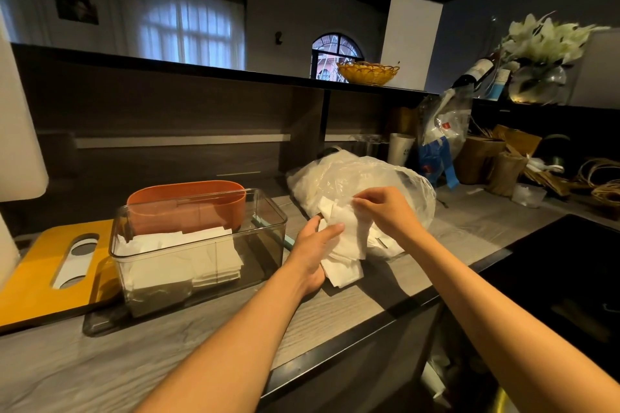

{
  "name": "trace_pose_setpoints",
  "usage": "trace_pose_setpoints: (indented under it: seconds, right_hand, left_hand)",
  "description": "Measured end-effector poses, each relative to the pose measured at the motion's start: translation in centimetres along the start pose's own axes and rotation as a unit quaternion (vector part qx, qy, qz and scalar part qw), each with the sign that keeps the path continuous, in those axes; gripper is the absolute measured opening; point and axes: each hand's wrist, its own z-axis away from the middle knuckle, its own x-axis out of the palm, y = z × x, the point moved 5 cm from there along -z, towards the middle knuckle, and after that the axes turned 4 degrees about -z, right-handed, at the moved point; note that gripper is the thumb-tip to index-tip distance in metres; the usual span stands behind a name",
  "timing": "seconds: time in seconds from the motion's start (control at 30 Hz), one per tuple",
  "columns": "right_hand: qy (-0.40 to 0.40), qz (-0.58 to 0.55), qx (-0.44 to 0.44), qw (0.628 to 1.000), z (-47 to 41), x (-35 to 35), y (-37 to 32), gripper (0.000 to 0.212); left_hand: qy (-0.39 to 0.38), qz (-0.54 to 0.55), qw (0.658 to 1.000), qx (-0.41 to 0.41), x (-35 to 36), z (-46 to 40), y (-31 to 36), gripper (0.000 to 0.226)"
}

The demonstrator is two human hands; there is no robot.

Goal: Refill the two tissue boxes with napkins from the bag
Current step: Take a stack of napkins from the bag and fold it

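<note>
Two bare forearms reach in over the grey wood-grain worktop (208, 339) toward a crumpled clear plastic bag (362, 178) lying on its side, its mouth turned toward the person. At that mouth the left hand (313, 245) lies under a loose sheaf of white napkins (349, 245), fingers nearly straight and the thumb laid across the top sheets, while the right hand (385, 211) pinches the sheaf's upper edge between curled fingertips. What the next move appears to turn on lies to the left: the clear tissue box (201, 245) stands open-topped just beside the left hand, its long axis running left to right along the worktop, so the left arm is the nearer one to carry the sheaf across. A slanted stack of napkins already sits in that box, well short of the rim. Behind it, touching or nearly so, stands an orange oval tissue box (188, 204); its contents cannot be seen. A yellow lid (43, 271) with a slot lies flat at far left. Beyond, a dark shelf carries a woven basket (369, 72), white flowers stand at far right, and curtained windows light the dim room.
</note>
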Motion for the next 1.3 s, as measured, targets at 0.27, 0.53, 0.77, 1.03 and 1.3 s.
trace_pose_setpoints:
  seconds: [0.27,0.53,0.77,1.03,1.3]
  right_hand:
    - [-0.011,0.091,-0.099,0.991,-1.4,-0.6,-2.5,0.035]
    - [-0.025,-0.029,-0.009,0.999,-3.3,-0.3,-2.4,0.014]
    - [0.076,-0.306,-0.03,0.949,-3.3,-4.5,-4.7,0.005]
    - [-0.166,-0.251,0.059,0.952,0.2,-2.0,-3.2,0.014]
    - [-0.043,-0.206,0.127,0.969,0.9,0.5,0.3,0.004]
  left_hand:
    - [0.0,-0.103,0.993,0.061,0.3,-0.1,0.2,0.058]
    - [-0.011,-0.08,0.995,0.065,0.4,0.0,0.3,0.051]
    - [0.032,0.013,0.999,-0.006,-0.5,-0.4,-0.2,0.047]
    - [-0.01,0.104,0.994,-0.03,0.1,0.6,0.3,0.043]
    - [0.012,0.029,0.999,-0.018,0.1,0.7,0.2,0.034]
